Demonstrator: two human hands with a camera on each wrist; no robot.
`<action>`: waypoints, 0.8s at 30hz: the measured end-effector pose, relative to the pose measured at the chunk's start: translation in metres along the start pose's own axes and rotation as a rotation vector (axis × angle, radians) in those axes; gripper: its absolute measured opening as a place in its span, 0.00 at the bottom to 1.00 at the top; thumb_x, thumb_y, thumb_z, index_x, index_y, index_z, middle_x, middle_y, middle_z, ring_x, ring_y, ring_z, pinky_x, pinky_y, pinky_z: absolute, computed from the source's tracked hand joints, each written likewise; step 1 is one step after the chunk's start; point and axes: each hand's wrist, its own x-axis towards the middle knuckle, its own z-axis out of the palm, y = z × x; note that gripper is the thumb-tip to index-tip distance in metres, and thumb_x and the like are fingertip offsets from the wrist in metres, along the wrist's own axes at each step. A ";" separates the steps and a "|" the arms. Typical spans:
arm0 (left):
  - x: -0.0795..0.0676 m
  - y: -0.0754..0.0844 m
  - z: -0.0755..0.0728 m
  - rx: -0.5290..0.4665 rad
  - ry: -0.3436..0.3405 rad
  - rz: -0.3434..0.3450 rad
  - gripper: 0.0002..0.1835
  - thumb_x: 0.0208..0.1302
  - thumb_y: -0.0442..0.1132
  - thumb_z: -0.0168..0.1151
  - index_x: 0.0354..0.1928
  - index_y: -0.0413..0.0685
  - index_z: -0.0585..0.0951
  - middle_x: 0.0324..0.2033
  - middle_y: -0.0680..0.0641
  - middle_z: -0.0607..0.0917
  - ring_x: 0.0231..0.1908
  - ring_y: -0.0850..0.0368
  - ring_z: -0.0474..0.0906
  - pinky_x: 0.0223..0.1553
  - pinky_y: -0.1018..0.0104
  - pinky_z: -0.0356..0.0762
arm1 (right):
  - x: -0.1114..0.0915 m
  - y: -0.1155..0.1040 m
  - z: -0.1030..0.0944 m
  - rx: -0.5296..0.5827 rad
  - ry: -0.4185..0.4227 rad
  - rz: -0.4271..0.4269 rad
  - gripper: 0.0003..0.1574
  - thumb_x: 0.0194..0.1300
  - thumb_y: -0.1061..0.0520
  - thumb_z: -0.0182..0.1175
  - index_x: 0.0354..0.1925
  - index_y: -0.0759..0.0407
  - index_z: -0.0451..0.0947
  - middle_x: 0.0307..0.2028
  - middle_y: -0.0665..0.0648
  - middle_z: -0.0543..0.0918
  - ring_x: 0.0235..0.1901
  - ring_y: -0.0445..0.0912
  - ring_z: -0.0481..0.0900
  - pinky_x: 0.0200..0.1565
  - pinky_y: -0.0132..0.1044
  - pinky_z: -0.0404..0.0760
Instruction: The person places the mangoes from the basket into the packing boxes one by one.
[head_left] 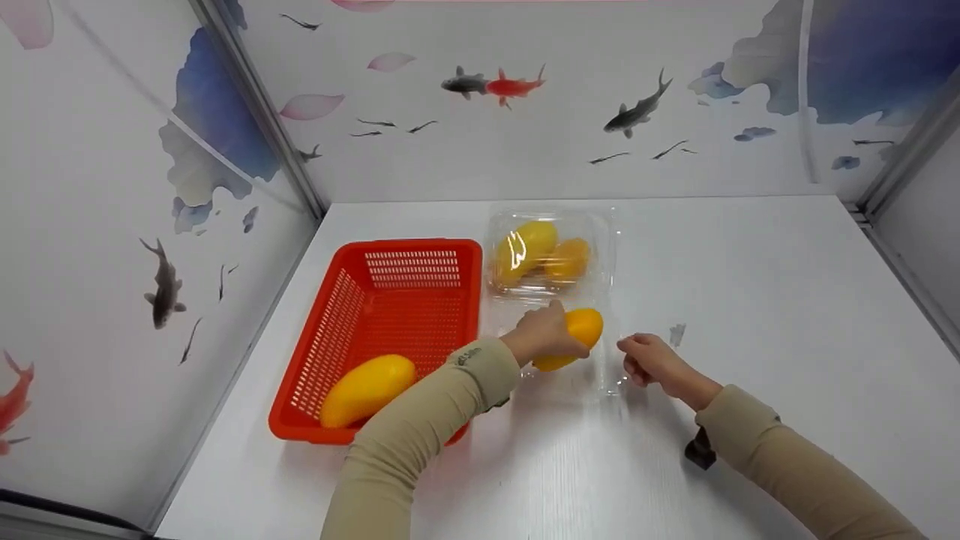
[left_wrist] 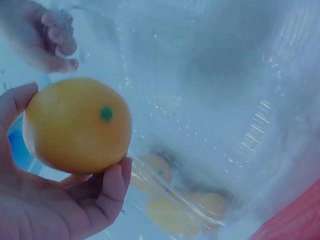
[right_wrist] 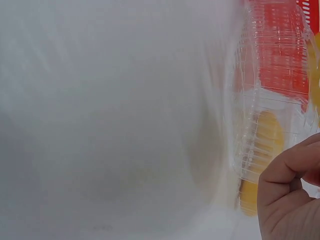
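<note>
My left hand [head_left: 546,331] grips a yellow-orange mango [head_left: 585,328] above the front half of a clear plastic clamshell box [head_left: 611,300]. Seen end-on in the left wrist view, the mango [left_wrist: 75,127] shows a green dot, with thumb and fingertips around its sides. Two more mangoes, one yellow [head_left: 534,241] and one orange [head_left: 568,260], lie at the back half of the box. Just right of the box, my right hand [head_left: 656,364] hangs with loosely curled fingers and no object visible in it. Its curled fingers [right_wrist: 280,177] also appear in the right wrist view, beside the clear plastic.
A red slotted basket [head_left: 480,300] stands left of the box, with a large yellow mango [head_left: 367,390] in its front end. Patterned wall panels [head_left: 450,165] border the white table [head_left: 750,285] behind and at the left. A small clear scrap [head_left: 677,334] lies right of the box.
</note>
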 end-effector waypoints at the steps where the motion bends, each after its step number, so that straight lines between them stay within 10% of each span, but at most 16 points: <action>1: 0.001 0.002 0.003 0.006 -0.009 -0.013 0.41 0.45 0.55 0.68 0.59 0.44 0.63 0.36 0.50 0.73 0.37 0.55 0.70 0.41 0.66 0.70 | 0.000 0.000 0.000 0.000 -0.002 -0.003 0.19 0.70 0.52 0.43 0.45 0.70 0.62 0.18 0.50 0.68 0.16 0.40 0.65 0.22 0.29 0.69; 14: 0.016 0.006 0.036 -0.123 -0.052 -0.113 0.21 0.44 0.49 0.69 0.36 0.46 0.73 0.27 0.51 0.73 0.28 0.57 0.68 0.30 0.69 0.64 | -0.003 -0.001 0.003 0.019 -0.015 -0.020 0.19 0.69 0.52 0.43 0.44 0.70 0.61 0.18 0.50 0.68 0.17 0.41 0.65 0.22 0.29 0.68; 24: 0.016 0.008 0.053 -0.063 -0.022 -0.175 0.31 0.46 0.53 0.68 0.49 0.46 0.69 0.33 0.51 0.73 0.33 0.56 0.69 0.38 0.67 0.69 | -0.003 0.000 0.003 0.026 -0.021 -0.032 0.18 0.69 0.52 0.42 0.43 0.69 0.61 0.18 0.50 0.68 0.15 0.40 0.65 0.21 0.29 0.68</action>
